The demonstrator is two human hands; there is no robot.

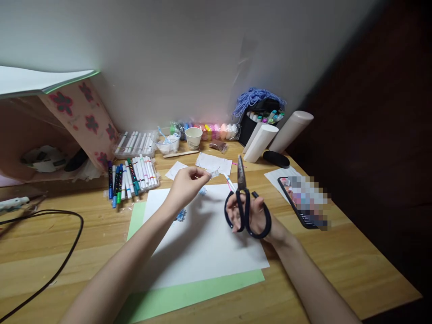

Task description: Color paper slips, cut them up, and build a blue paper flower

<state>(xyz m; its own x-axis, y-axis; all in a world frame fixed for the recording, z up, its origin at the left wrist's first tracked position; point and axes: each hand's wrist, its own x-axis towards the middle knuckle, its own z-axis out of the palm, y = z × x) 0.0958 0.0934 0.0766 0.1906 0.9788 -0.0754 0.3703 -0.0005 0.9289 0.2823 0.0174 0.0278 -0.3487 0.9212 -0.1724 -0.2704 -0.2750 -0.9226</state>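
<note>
We see the left hand [189, 182] pinched nearly closed, thumb and fingertips gripping a small pale scrap [215, 173] that juts out to their right. The right hand [258, 216] is half curled, its fingers through the loops of the black-handled scissors [241, 183], whose blades look closed together. Their long axis points away from us, almost straight up the view; the scrap lies left of the blades, about level with them — apart, with a gap between. So we find the scrap at the left hand's fingertips and forward-left of the right hand, both hands above the white sheet [216, 252] on the tabletop [337, 270].
</note>
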